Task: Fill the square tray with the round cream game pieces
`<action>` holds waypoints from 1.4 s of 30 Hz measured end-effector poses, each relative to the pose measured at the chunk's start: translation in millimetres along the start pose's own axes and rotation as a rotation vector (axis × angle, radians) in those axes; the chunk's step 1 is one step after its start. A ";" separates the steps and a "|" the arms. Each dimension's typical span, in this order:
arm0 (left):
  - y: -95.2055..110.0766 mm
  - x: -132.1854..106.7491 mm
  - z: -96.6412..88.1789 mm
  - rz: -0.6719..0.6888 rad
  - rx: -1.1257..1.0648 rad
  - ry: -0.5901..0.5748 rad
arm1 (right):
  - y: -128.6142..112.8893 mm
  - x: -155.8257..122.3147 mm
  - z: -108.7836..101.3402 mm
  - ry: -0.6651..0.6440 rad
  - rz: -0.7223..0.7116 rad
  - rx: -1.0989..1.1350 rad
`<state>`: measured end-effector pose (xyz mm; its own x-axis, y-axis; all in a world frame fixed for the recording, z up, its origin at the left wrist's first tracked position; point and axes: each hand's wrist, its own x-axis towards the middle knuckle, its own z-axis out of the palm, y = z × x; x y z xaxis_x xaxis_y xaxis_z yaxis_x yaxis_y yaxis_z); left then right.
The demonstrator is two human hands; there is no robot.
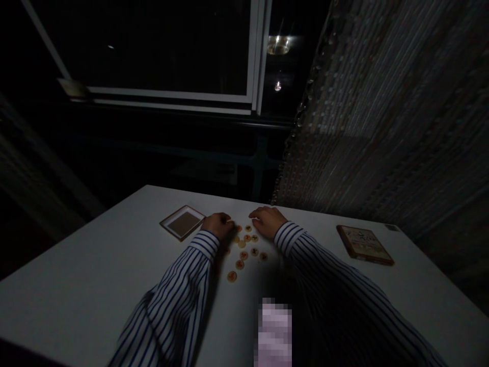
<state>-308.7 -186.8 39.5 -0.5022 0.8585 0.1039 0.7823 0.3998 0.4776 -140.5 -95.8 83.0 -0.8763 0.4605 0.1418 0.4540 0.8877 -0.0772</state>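
Nearest, two blue-and-white striped sleeves [164,300] reach in over the white table [91,285]. Between the forearms lie the round pieces [243,255], loosely scattered, some marked in red, others in black; the nearest, a red-marked one, sits apart toward the person, and farther up several crowd close together. Well to the right, a closed flat box [364,244] with a printed top and brown edges rests near the table's right side. At the far end of the scatter, the left hand [217,225] rests low beside the leftmost pieces, fingers curled in; I cannot tell whether its grip pinches a piece. Opposite, the right hand [268,221] has its grip spread, thumb apart from lightly bent fingers, just beside the farthest pieces. A shallow open box [182,223] with pale inner walls and a brown bottom lies just left of the left hand. Beyond the table hang bead strings [355,112] on the right, next to a pale-framed dark window [153,46].
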 end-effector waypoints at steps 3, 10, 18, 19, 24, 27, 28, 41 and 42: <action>8.9 -6.3 -1.5 0.030 -0.052 0.020 | 3.1 -8.4 -6.5 0.020 0.008 0.002; 28.0 -19.8 -0.4 0.086 -0.127 0.059 | 12.7 -25.0 -17.9 0.038 0.042 0.024; 45.4 -32.4 5.5 0.152 -0.195 0.099 | 22.0 -46.2 -25.2 0.112 0.037 0.043; 47.1 -33.8 6.5 0.160 -0.205 0.105 | 22.5 -48.7 -26.2 0.114 0.037 0.046; 54.1 -41.0 11.0 0.222 -0.249 0.120 | 25.1 -59.5 -29.8 0.134 0.045 0.064; 58.1 -45.3 13.9 0.236 -0.253 0.142 | 27.4 -65.5 -29.7 0.153 0.052 0.070; 59.5 -46.7 15.0 0.241 -0.255 0.149 | 28.3 -67.5 -29.3 0.157 0.054 0.071; 76.9 -61.5 26.1 0.304 -0.317 0.151 | 36.1 -92.9 -22.6 0.189 0.054 0.086; 78.2 -62.5 27.1 0.310 -0.312 0.148 | 36.0 -94.9 -22.6 0.188 0.058 0.089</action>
<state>-206.1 -200.5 46.7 -0.3274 0.8580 0.3958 0.7671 -0.0033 0.6415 -37.3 -107.4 89.0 -0.7997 0.5106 0.3159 0.4793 0.8598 -0.1763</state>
